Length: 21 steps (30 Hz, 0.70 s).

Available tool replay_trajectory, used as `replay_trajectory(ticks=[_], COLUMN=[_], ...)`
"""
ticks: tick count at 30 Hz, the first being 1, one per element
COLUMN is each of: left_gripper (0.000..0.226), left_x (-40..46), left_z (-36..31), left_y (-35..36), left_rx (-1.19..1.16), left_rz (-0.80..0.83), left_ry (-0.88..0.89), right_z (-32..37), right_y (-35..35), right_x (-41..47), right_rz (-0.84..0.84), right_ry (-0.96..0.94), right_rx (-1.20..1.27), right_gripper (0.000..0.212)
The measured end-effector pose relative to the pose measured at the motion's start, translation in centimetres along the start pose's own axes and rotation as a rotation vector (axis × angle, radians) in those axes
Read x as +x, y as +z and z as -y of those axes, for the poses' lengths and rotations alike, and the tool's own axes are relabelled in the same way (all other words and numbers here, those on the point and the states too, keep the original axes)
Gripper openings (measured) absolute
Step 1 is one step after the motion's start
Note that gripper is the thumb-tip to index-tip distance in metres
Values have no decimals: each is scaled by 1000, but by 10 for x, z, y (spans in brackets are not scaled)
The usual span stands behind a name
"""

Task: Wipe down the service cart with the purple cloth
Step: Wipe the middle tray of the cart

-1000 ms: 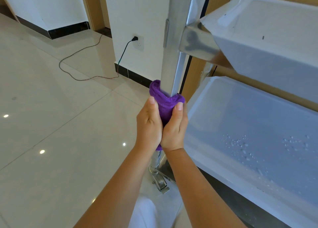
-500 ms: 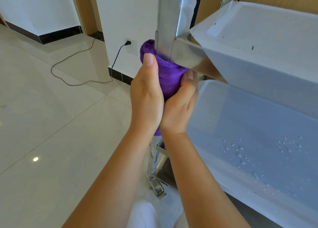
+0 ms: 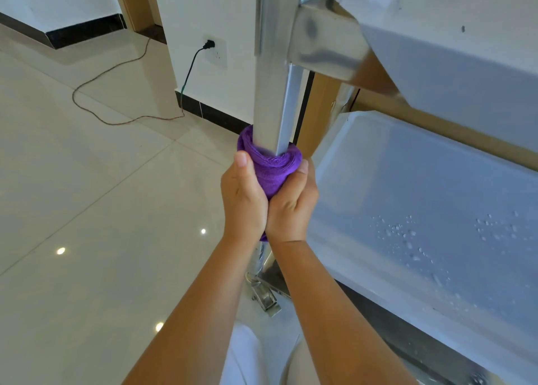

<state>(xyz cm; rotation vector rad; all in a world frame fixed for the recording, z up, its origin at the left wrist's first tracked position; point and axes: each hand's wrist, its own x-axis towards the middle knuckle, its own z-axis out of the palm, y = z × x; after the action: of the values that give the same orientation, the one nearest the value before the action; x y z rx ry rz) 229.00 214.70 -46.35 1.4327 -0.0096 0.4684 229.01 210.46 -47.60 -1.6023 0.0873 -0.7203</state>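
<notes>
The purple cloth (image 3: 269,163) is wrapped round the steel corner post (image 3: 275,93) of the service cart, just beside the middle shelf's corner. My left hand (image 3: 243,198) grips the cloth from the left and my right hand (image 3: 292,204) grips it from the right, heels of the hands pressed together. The post below the hands is mostly hidden. The grey middle shelf (image 3: 422,198) carries water droplets; the upper shelf (image 3: 454,56) juts out at the top right.
A caster wheel (image 3: 263,294) sits at the post's foot on the glossy tiled floor (image 3: 87,210). A cable (image 3: 116,93) runs across the floor to a wall socket (image 3: 214,50) behind the post. A wooden panel stands behind the cart.
Both hands with the cloth slid up the post to the upper shelf bracket half a second ago, then back down to the middle shelf's level now.
</notes>
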Motion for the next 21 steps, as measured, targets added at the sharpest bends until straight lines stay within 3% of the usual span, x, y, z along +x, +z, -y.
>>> replay_trajectory(ticks=[8, 11, 14, 18, 21], left_gripper=[55, 45, 34, 38, 25], left_x=[-24, -39, -66, -92, -98], left_z=[8, 6, 3, -1, -2], left_y=[-22, -36, -46, -44, -36], left_rx=[316, 539, 655, 622, 607], left_rz=[80, 84, 66, 99, 122], left_ry=[-93, -111, -93, -50, 72], right_z=[8, 18, 30, 51, 61], right_y=[-24, -47, -76, -112, -126], right_x=[-13, -15, -13, -3, 11], right_rz=[161, 266, 337, 226, 9], right_ry=[-135, -144, 42, 184, 144], right_rx=[-448, -703, -652, -561, -464], right_gripper=[56, 41, 30, 19, 20])
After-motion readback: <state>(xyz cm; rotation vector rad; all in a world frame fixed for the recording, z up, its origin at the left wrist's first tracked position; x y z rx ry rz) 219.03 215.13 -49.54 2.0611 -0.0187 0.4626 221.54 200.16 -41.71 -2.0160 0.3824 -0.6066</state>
